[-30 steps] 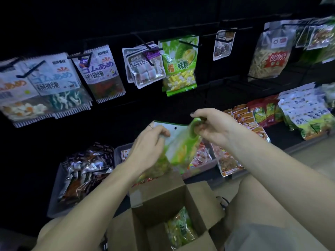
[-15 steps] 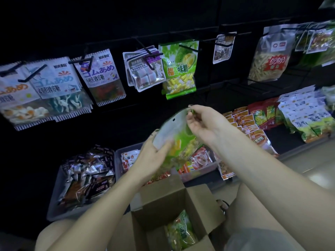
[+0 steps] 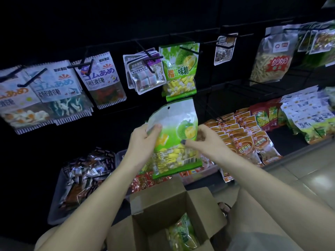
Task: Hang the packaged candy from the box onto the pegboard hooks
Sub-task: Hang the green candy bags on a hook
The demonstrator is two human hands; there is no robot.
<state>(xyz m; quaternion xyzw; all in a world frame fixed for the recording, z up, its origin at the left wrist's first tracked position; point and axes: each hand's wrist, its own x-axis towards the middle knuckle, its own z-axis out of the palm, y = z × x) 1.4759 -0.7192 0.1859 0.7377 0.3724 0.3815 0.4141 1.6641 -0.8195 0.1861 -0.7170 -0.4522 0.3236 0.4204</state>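
Both hands hold a green candy bag point(image 3: 174, 140) upright in front of the dark pegboard point(image 3: 108, 29), its back side with the barcode facing the camera and its hang hole at the top. The left hand point(image 3: 143, 140) grips the bag's left edge, thumb on the near face and fingers curled behind it. The right hand point(image 3: 204, 140) pinches the right edge, thumb pressed on the front. The bag is just below a matching green bag point(image 3: 180, 69) that already hangs on a hook point(image 3: 188, 49), and it is above an open cardboard box point(image 3: 163, 201). Another green bag point(image 3: 183, 234) lies inside the box. To the left, white gummy packets point(image 3: 101, 78) hang from hooks. Below the pegboard, a shelf point(image 3: 290, 147) carries rows of orange packets point(image 3: 250, 140).
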